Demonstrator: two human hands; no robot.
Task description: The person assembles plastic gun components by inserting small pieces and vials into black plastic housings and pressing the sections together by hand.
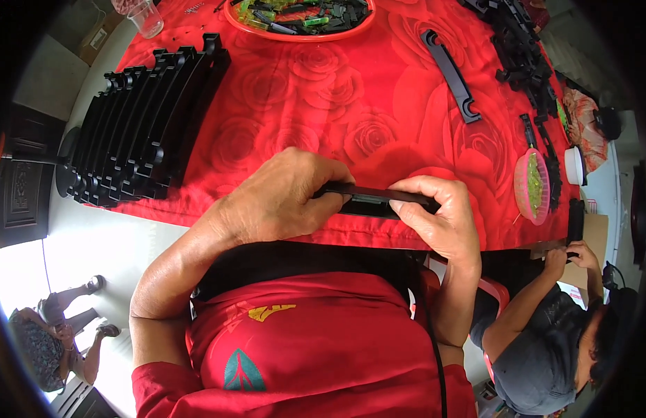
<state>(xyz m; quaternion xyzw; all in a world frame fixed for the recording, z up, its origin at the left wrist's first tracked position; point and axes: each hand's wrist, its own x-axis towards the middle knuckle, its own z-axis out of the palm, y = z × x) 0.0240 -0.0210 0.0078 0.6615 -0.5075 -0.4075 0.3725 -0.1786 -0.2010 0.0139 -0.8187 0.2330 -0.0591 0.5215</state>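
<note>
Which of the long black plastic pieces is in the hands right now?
The black strip at the table's near edge, gripped by left hand and right hand. The curved bar lies alone; the stacked pieces sit untouched.

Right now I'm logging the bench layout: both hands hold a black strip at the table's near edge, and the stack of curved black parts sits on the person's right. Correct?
Not quite. The head view shows the stack on the person's left. Left hand and right hand do hold the black strip at the table's near edge.
</note>
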